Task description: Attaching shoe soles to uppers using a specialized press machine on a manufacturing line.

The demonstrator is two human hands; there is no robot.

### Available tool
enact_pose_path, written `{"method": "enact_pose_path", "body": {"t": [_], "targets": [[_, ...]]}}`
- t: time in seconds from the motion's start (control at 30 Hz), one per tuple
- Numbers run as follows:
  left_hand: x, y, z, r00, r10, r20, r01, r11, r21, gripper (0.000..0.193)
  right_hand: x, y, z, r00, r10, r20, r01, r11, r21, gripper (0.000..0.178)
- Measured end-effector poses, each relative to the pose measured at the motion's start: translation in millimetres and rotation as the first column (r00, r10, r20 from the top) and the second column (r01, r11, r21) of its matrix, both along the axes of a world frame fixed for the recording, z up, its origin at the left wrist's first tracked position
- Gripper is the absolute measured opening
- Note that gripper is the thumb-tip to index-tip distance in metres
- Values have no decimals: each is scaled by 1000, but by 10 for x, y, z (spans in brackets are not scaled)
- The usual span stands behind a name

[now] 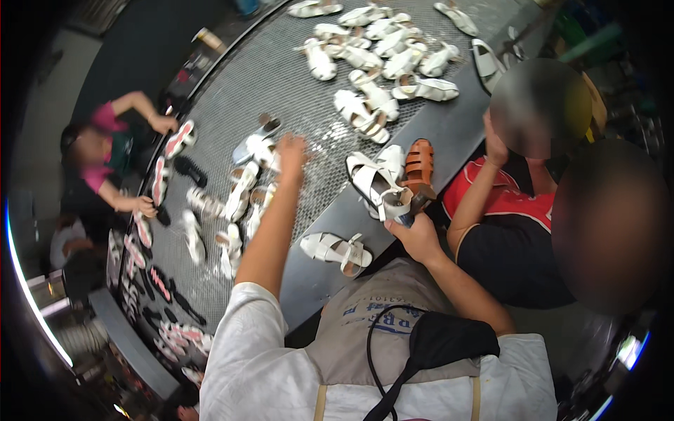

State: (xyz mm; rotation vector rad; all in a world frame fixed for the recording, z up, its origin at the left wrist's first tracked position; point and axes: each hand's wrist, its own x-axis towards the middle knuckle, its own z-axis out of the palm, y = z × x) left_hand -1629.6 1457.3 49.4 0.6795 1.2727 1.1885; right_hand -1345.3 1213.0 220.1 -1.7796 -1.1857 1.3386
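Note:
My right hand (418, 238) grips a white strappy sandal (370, 175) by its heel end, above the metal ledge. Right behind it lies another white shoe (393, 160). An orange-brown strapped sandal (419, 158) is close beside them. My left hand (292, 153) is stretched out over the mesh surface, against or just beside a white shoe (262, 151); its fingers are smeared, so whether it holds that shoe is unclear. One white sandal (335, 251) rests on the ledge between my arms.
A large mesh-topped table (225, 105) carries several white shoes (379, 45) at the far side. Across it a person in pink (105, 151) handles shoes with pinkish soles (160, 179). Two people sit close on my right, one in red and black (495, 203). A smooth metal ledge (449, 130) edges the table.

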Motion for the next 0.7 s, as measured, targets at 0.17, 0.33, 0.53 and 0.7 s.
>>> {"method": "enact_pose_path", "body": {"t": [0.17, 0.33, 0.53, 0.7], "targets": [[-554, 1336, -36, 930, 82, -358, -163, 966, -201, 93, 330, 569, -807, 849, -528, -27, 526, 838, 146, 44], [-968, 1772, -260, 993, -24, -112, -8, 962, -272, 74, 488, 1349, -1161, 590, -804, 82, 792, 595, 134, 48], [-1409, 2152, -580, 984, 105, 145, -77, 979, -187, 21, 649, 2266, -1533, 523, -819, 235, 816, 561, 139, 56], [-809, 1751, 51, 999, 12, -44, -22, 973, -228, 19, 1223, 2514, -1890, 442, -414, 796, 690, 724, -7, 77]]}}
